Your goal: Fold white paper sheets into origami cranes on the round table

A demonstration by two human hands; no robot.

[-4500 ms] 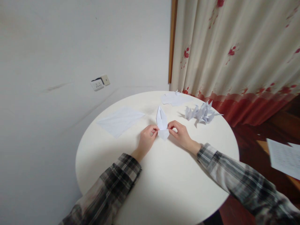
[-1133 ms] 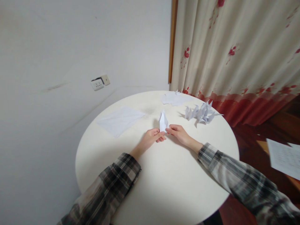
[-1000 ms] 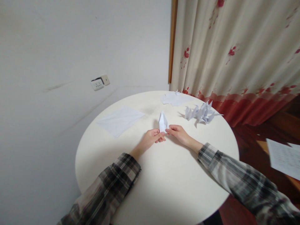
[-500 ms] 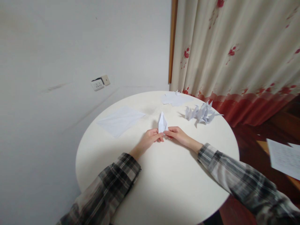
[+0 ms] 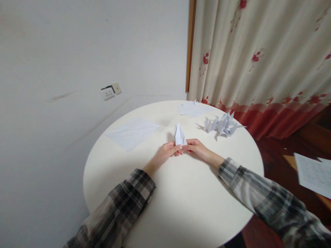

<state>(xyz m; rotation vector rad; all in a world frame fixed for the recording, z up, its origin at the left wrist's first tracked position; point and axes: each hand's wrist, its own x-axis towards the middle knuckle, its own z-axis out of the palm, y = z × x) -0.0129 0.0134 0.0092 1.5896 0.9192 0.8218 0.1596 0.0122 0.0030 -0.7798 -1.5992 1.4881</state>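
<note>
A small folded white paper piece (image 5: 179, 135) with a pointed top stands at the middle of the round white table (image 5: 181, 206). My left hand (image 5: 167, 153) pinches its lower edge from the left, fingers closed. My right hand (image 5: 197, 147) pinches the same lower edge from the right, fingertips meeting those of the left. Both forearms in plaid sleeves rest over the table.
A flat white sheet (image 5: 133, 132) lies at the left of the table. Several folded paper cranes (image 5: 221, 125) stand at the right, with loose paper pieces (image 5: 191, 109) behind. A flowered curtain (image 5: 258, 58) hangs beyond. Papers (image 5: 312, 174) lie on a wooden surface at the far right.
The paper piece was wider with a lower flap 4.5 s ago; now it is narrower and shorter. In the last second my hands have barely shifted, staying pinched at its base.
</note>
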